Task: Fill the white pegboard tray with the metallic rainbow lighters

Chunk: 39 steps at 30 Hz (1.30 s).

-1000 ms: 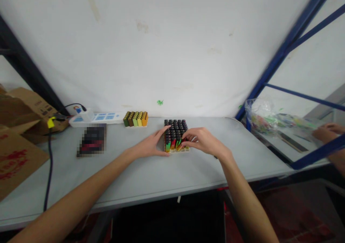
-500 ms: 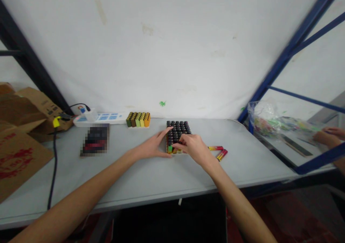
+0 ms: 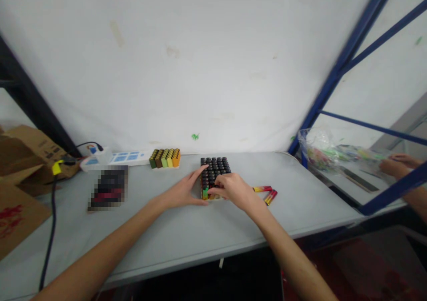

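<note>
A block of upright, black-topped small cylinders [image 3: 215, 165] stands in rows on a pale base on the table. One piece at its front left corner has a green side [image 3: 205, 193]. Along the block's left side lies my left hand [image 3: 182, 192], thumb and fingers spread apart, with fingertips near the back left and the thumb by the front corner. My right hand [image 3: 233, 189] is closed in a pinch over the front rows; its fingers hide whatever is between them. Beside it on the right lie two loose red-and-yellow battery-like sticks [image 3: 271, 197].
Farther left stands a block of green, brown, yellow and orange pieces [image 3: 166, 158]. Behind a blurred-out dark item [image 3: 108, 187] is a white power strip [image 3: 128, 158]. Brown paper bags [image 3: 23, 207] and a black cable edge the left. Past the blue frame [image 3: 328, 87], another person's hands show near plastic bags.
The whole view has shifted, so the table's things appear lower and slightly left. Both hands stay at the block, the right one still pinching over its front rows.
</note>
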Each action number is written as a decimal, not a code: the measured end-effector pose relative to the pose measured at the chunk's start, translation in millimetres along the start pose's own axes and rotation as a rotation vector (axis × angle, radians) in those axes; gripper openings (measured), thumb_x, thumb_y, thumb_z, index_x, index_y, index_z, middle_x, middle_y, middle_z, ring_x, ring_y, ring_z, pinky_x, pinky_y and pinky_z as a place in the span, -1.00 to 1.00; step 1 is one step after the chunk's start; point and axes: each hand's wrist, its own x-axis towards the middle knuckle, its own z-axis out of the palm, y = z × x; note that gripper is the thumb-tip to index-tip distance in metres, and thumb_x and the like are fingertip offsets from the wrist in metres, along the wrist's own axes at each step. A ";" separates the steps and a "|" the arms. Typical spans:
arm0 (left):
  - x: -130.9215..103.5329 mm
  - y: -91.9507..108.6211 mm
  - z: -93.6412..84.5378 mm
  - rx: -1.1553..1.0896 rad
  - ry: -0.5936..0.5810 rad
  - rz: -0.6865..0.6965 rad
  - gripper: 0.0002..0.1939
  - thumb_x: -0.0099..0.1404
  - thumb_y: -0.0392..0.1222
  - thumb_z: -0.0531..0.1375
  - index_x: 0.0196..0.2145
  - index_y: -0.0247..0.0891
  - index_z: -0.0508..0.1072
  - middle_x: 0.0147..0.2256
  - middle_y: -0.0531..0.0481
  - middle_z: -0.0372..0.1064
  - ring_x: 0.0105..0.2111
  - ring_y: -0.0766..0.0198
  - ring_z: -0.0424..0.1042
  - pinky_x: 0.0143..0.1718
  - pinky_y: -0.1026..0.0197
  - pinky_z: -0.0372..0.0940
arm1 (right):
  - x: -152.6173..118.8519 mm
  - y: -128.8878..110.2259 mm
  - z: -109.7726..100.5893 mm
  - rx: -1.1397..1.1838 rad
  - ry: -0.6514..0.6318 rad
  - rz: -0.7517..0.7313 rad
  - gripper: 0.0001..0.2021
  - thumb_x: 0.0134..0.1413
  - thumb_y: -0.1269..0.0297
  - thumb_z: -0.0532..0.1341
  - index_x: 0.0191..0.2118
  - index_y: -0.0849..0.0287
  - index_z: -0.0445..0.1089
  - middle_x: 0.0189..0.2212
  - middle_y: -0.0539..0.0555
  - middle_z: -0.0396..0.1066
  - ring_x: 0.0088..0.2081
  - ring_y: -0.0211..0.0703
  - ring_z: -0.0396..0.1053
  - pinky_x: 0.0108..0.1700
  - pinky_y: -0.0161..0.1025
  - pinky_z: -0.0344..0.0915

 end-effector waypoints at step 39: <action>1.3 -8.0 -0.7 0.060 -0.007 -0.035 0.19 0.15 0.13 0.43 0.45 0.09 -0.29 0.44 -0.20 -0.10 0.37 -0.24 0.07 0.37 -0.33 -0.01 | -150.1 141.6 -22.5 0.310 0.181 0.192 -0.76 0.32 0.17 0.21 -0.02 0.07 0.55 -0.06 0.16 0.53 -0.05 -0.02 0.50 0.07 -0.05 0.43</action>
